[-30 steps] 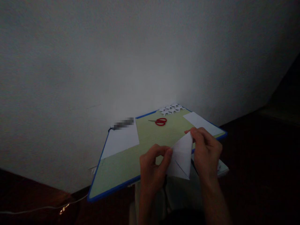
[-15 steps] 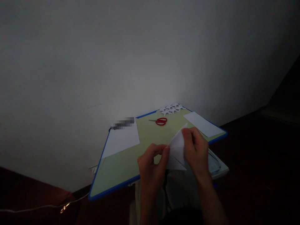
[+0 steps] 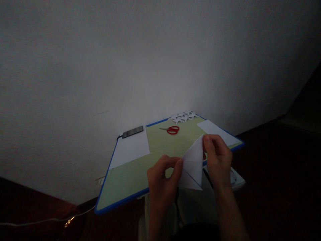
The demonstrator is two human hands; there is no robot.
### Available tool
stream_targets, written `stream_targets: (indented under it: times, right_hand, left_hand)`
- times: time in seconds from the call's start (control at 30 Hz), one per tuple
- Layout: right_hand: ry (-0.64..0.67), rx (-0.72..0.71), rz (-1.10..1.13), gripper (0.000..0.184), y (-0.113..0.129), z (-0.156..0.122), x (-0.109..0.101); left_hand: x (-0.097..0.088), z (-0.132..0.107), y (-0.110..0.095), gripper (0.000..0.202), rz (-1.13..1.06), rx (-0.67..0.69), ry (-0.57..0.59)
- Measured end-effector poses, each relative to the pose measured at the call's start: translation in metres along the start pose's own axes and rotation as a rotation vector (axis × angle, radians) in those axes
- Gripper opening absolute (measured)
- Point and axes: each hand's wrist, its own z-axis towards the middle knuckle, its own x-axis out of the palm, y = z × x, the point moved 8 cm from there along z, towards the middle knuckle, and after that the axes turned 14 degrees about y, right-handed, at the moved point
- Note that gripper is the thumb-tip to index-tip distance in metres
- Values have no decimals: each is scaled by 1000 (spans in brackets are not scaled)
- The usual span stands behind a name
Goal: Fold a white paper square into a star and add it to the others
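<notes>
A folded piece of white paper (image 3: 193, 164) is held up between my two hands, over the near edge of the table. My left hand (image 3: 164, 175) pinches its left side between thumb and fingertips. At the paper's upper right corner, my right hand (image 3: 217, 157) has its thumb and fingers closed on the tip. A crease or fold edge runs slantwise across the lower part of the paper. Beyond the hands, red-handled scissors (image 3: 173, 130) lie on the light green tabletop (image 3: 160, 142), blades pointing left.
Several small folded paper shapes (image 3: 184, 116) lie at the back edge. A phone (image 3: 132, 132) rests on a white sheet (image 3: 130, 149) at the left. Another white paper (image 3: 217, 131) is at the right. A wall (image 3: 150, 67) stands behind the table; a cable (image 3: 45, 221) trails at lower left.
My right hand has moved right and its fingers now grip the paper's upper corner instead of its side. The paper has opened out toward me slightly. The left hand stays nearly in place.
</notes>
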Motion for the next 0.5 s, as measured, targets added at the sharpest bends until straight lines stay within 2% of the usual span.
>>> stream_targets:
  times: [0.1,0.27,0.37,0.5]
  right_hand:
    - [10,-2,38,24,-1,1,-3]
    - [-25,-40,-54,24,4,1,-5]
    - [10,6,-25,28,0,3,1]
    - [187,66,-42,51,-8,3,17]
  left_hand:
    - [-1,0,0,14,-5,10,27]
    - [4,1,-1,13,-11,39,57]
    - [2,0,1,12,20,27,-28]
    - [0,-3,2,10,45,10,-126]
